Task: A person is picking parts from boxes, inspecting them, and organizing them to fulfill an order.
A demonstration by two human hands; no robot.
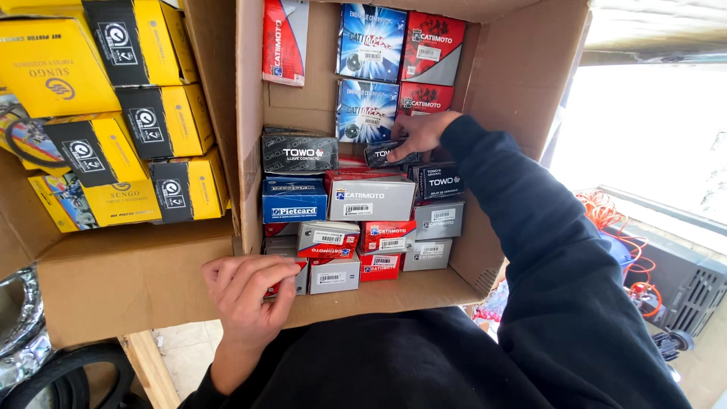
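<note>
- My right hand (421,133) covers part of the small black box (388,154), so I can't see its far end.
- My left hand (246,291) hides the box corner beneath its fingers.
- The yellow boxes (53,64) run off the top-left edge.

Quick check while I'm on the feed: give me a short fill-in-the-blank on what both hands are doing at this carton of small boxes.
1. The right hand grips a small ____ box deep inside the carton.
2. The left hand rests on the carton's ____ edge, closest to the person.
3. The neighbouring carton on the left holds boxes coloured black and ____.

Missing words: black; near; yellow
</note>
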